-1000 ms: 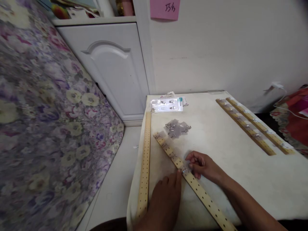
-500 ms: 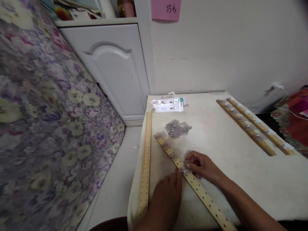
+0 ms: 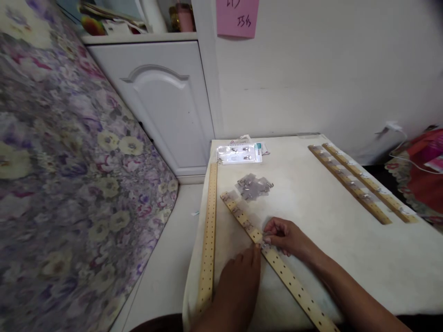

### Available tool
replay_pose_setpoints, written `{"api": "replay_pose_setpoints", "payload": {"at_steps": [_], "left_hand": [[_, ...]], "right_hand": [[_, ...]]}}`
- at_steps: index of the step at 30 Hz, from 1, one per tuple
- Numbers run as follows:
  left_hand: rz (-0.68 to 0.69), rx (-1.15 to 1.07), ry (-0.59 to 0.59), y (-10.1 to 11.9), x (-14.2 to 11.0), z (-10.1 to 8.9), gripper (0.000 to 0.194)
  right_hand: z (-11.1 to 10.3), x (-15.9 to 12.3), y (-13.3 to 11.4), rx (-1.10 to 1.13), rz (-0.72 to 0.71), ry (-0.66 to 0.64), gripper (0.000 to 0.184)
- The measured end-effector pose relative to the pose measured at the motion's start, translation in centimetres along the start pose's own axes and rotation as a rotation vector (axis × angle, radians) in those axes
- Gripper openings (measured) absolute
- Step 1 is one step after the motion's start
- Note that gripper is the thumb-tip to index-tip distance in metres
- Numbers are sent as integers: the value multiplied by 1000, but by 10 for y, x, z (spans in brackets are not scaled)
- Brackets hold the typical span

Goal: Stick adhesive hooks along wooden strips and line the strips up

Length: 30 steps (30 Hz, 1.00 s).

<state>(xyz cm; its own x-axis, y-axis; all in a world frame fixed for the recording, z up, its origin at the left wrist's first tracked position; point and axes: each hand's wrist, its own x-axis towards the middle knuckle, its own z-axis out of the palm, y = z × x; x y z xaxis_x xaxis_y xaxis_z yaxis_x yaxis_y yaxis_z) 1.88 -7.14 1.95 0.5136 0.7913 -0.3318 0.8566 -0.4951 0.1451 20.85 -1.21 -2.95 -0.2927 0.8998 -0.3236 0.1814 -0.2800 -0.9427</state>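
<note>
A long wooden strip with holes (image 3: 294,287) lies slantwise on the white table (image 3: 311,203). Small clear hooks are fixed along its upper end. My right hand (image 3: 287,237) rests on the strip's middle, its fingers pinched on a small clear hook (image 3: 266,243). My left hand (image 3: 238,286) lies beside the strip on its left side, fingertips touching the strip just below the hook, fingers together and flat. A small heap of loose clear hooks (image 3: 254,186) lies just beyond the strip's far end.
A second holed strip (image 3: 208,240) runs along the table's left edge. Two more strips with hooks (image 3: 356,186) lie at the right. A blister pack of hooks (image 3: 239,154) sits at the far edge. A flowered mattress (image 3: 69,175) and a white cabinet (image 3: 162,101) stand left.
My right hand has closed tighter on the hook and shifted slightly left along the strip. The view has tilted down a little. My left hand stays put.
</note>
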Motion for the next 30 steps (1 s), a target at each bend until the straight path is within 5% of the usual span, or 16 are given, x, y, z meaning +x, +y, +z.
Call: {"api": "replay_pose_setpoints", "payload": {"at_steps": [8, 12, 16, 22, 26, 30], "left_hand": [[29, -78, 4, -11, 0, 0, 62], [20, -104, -8, -13, -3, -4, 60], [17, -138, 34, -13, -8, -8, 43], [34, -126, 97, -13, -12, -8, 22], [18, -98, 137, -14, -9, -4, 18], [19, -89, 134, -15, -8, -2, 18]], "right_hand": [[-1, -2, 0, 18, -37, 18, 34], [-2, -8, 2, -18, -88, 144, 34], [-3, -35, 3, -221, -185, 300, 21], [10, -89, 6, -585, -125, 261, 21], [26, -99, 11, -782, -164, 301, 31], [36, -95, 13, -855, -206, 354, 18]]}}
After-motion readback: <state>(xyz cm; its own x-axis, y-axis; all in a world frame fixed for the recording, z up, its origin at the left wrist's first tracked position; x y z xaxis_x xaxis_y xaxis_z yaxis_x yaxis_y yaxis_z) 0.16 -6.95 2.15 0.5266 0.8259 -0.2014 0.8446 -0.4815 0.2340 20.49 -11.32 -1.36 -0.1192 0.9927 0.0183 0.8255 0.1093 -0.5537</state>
